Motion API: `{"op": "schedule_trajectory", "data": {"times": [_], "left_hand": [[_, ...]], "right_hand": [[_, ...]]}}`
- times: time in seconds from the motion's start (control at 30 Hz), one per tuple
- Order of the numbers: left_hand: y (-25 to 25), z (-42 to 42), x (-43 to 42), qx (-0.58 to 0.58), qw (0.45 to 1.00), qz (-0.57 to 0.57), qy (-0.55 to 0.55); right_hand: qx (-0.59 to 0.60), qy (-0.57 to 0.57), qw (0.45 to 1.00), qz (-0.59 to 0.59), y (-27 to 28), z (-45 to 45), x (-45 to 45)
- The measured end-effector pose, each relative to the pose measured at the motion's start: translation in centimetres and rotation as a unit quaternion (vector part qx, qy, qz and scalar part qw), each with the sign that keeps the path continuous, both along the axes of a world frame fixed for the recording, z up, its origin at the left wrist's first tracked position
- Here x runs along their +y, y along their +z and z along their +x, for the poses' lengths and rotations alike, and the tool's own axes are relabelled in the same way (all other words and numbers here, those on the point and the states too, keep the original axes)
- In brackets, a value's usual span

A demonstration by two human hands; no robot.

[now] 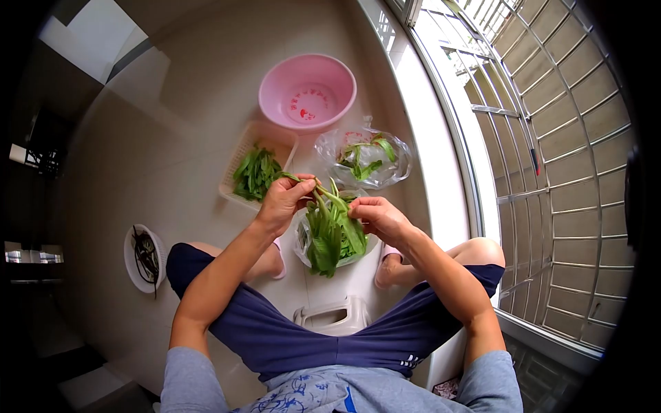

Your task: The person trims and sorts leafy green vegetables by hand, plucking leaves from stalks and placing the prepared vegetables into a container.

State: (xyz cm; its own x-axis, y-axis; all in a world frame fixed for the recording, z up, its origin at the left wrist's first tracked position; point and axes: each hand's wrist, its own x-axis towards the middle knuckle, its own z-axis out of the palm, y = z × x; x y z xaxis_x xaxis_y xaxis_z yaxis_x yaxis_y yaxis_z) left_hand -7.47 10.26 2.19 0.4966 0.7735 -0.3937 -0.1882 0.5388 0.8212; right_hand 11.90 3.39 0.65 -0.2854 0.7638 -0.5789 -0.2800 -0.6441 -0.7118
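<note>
Between my hands hangs a bunch of leafy greens (335,230), stems up and leaves drooping. My left hand (286,199) pinches the stems at the top. On the right side, the fingertips of my right hand (375,215) are closed on a leaf of the same bunch. Below the greens is a clear plastic bag (301,241) with more greens in it, partly hidden by the leaves. Just beyond my left hand, a cream plastic basket (237,148) holds a heap of picked green leaves (256,172).
A pink basin (275,86) stands farther out on the tiled floor. Right of the basket lies another clear plastic bag (396,175) with scraps of greens. At far left, a white basket (158,241) holds dark long pods. A plastic stool (354,313) is under me; window bars (551,138) run along the right.
</note>
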Motion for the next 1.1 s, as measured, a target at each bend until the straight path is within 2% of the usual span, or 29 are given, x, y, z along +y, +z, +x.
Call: {"op": "schedule_trajectory", "data": {"times": [0.03, 0.1, 0.17, 0.27, 0.3, 0.37, 0.43, 0.63, 0.67, 0.7, 0.77, 0.8, 0.83, 0.9, 0.97, 1.0, 1.1], "left_hand": [[-0.1, 0.0, -0.1, -0.001, 1.0, 0.002, 0.003], [-0.4, -0.1, -0.1, -0.023, 1.0, -0.008, 0.019], [-0.4, -0.5, 0.1, -0.03, 0.999, -0.002, 0.033], [-0.3, -1.6, 0.5, -0.04, 0.998, -0.006, 0.054], [-0.5, -1.9, 0.6, -0.038, 0.998, -0.015, 0.058], [-1.0, -2.6, 0.4, -0.03, 0.997, -0.031, 0.071], [-1.3, -3.5, 0.2, -0.027, 0.996, -0.04, 0.08], [-1.6, -6.2, -0.2, -0.023, 0.992, -0.061, 0.112], [-1.6, -6.5, -0.2, -0.011, 0.991, -0.067, 0.117], [-1.5, -6.8, -0.3, 0.001, 0.99, -0.074, 0.121], [-1.4, -7.0, -0.3, 0.001, 0.991, -0.067, 0.118], [-1.4, -6.9, -0.3, -0.001, 0.992, -0.06, 0.114], [-1.2, -6.7, -0.3, -0.007, 0.992, -0.062, 0.113], [-0.8, -6.3, -0.3, 0.01, 0.993, -0.043, 0.108], [-0.9, -5.7, -0.4, 0.016, 0.994, -0.033, 0.102], [-0.9, -5.2, -0.5, 0.027, 0.995, -0.007, 0.098], [-0.4, -3.9, -0.8, 0.04, 0.995, 0.024, 0.088]], "right_hand": [[-0.001, 0.003, 1.0, 0.002, -0.3, 0.0, 0.2], [0.071, -0.099, 0.992, -0.036, -0.7, 0.1, 0.7], [0.083, -0.164, 0.983, -0.02, -1.1, 0.2, 1.4], [0.014, -0.215, 0.975, 0.055, -0.7, 0.7, 2.8], [-0.028, -0.262, 0.962, 0.071, -0.3, 0.6, 3.6], [-0.082, -0.278, 0.938, 0.192, 0.6, 0.6, 5.2], [-0.115, -0.279, 0.92, 0.251, 1.4, -0.8, 6.9], [-0.104, -0.163, 0.921, 0.338, 0.3, -9.5, 12.2], [-0.271, -0.108, 0.879, 0.377, -0.4, -10.1, 12.4], [-0.27, -0.106, 0.88, 0.377, -1.0, -9.9, 12.3], [-0.356, 0.022, 0.851, 0.386, 1.4, -9.8, 10.9], [-0.31, 0.033, 0.872, 0.379, 1.8, -9.8, 10.3], [-0.316, 0.035, 0.87, 0.377, 2.4, -9.5, 9.4], [-0.354, 0.149, 0.859, 0.339, 3.4, -8.8, 7.7], [-0.319, 0.202, 0.878, 0.292, 2.3, -7.9, 6.7], [-0.294, 0.203, 0.898, 0.257, 2.0, -7.6, 6.4], [-0.321, 0.202, 0.887, 0.263, 3.5, -6.4, 5.9]]}}
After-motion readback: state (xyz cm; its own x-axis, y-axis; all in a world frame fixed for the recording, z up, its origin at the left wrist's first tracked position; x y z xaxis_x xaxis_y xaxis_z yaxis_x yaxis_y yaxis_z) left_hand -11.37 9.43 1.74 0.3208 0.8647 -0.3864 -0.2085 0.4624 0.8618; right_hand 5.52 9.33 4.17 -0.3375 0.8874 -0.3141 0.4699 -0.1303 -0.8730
